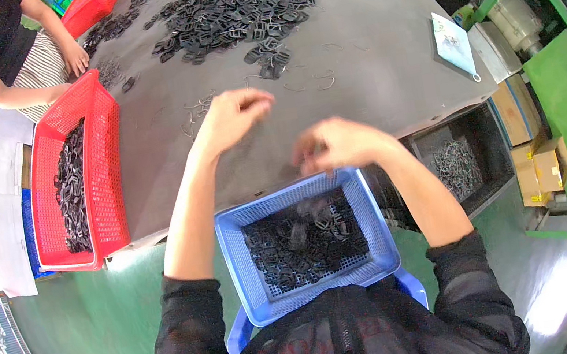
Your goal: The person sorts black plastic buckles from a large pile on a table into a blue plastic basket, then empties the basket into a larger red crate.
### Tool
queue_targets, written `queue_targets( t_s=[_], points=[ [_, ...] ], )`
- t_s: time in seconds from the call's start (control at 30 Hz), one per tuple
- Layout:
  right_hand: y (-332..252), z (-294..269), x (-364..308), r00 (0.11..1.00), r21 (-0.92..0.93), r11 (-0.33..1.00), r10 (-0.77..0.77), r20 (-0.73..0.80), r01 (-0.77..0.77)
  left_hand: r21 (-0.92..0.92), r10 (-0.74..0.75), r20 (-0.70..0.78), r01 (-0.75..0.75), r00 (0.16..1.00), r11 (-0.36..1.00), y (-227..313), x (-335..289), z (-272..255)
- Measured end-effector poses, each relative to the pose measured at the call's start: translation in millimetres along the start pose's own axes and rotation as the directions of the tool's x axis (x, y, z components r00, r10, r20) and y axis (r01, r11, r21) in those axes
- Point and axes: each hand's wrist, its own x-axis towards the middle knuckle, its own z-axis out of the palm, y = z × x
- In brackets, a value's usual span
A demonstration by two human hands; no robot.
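Note:
Over the grey table (pixel 153 149), my left hand (pixel 235 116) hovers near a few thin bent wire pieces (pixel 197 109). Its fingers are curled together, and whatever they may hold is hidden. My right hand (pixel 343 142) is above the far edge of a blue plastic basket (pixel 236 259); its fingers are smeared by motion. Many black plastic buckles (pixel 311 258) lie in that basket, which sits against my body. A blurred dark shape (pixel 298 234) shows above them, too smeared to name. Farther off on the table is a large heap of black buckles (pixel 235 10).
To the left stands a red basket (pixel 116 196) of black pieces. Beyond it a co-worker's hand (pixel 76 60) rests near more buckles. A pale blue pouch (pixel 453 46) lies at the table's right edge, above a dark tray (pixel 495 180) holding small metal pieces. Cardboard boxes (pixel 545 165) stand farther right.

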Motion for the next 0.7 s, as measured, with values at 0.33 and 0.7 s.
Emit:
queue_targets(
  t_s=[0.33, 0.7],
  points=[
    [66.6, -71.2, 158.6, 0.725, -0.366, 0.917, -0.144, -0.674, -0.159, 0.518, 0.237, -0.437, 0.027, 0.868, 0.855, -65.2, 110.2, 34.6],
    [32.7, -69.4, 80.0, 0.862, 0.366, 0.912, 0.028, -0.506, 0.185, 0.273, 0.168, -0.456, -0.042, 0.874, 0.961, -48.4, 15.8, 3.6]
  ],
)
